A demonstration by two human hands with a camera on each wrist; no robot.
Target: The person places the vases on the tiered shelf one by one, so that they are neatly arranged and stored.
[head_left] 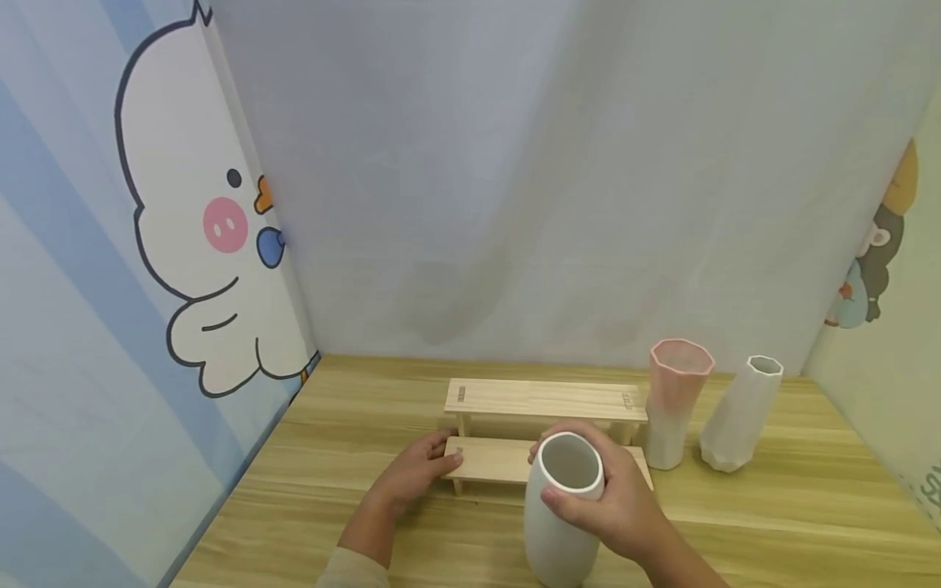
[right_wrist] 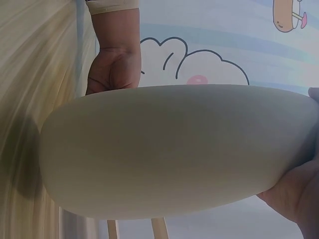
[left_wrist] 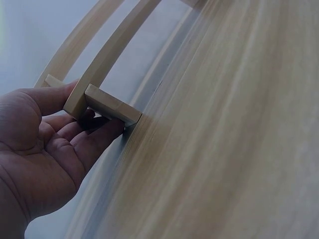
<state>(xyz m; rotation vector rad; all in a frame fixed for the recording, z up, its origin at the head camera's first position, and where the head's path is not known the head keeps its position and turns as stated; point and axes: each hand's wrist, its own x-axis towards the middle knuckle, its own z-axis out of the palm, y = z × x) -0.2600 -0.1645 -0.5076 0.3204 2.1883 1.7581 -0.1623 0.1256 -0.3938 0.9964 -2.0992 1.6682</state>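
My right hand point(head_left: 617, 498) holds a plain white vase point(head_left: 560, 535) near its rim, thumb on the near side and fingers round the far side. The vase is upright, its base a little above the tabletop, with its shadow point(right_wrist: 22, 157) below in the right wrist view. At the left end of a two-tier wooden stand point(head_left: 492, 459), my left hand point(head_left: 413, 474) grips the lower board. Its thumb lies on the board, while its other fingers reach beside the short leg point(left_wrist: 112, 105) in the left wrist view. The vase hides part of the lower board.
A pink-and-white fluted vase point(head_left: 671, 416) stands just right of the stand. Farther right, a white faceted vase point(head_left: 738, 416) leans to the right. The wood-grain table point(head_left: 316, 457) meets a grey cloth backdrop point(head_left: 470, 188) behind, with printed curtains point(head_left: 66, 269) at the sides.
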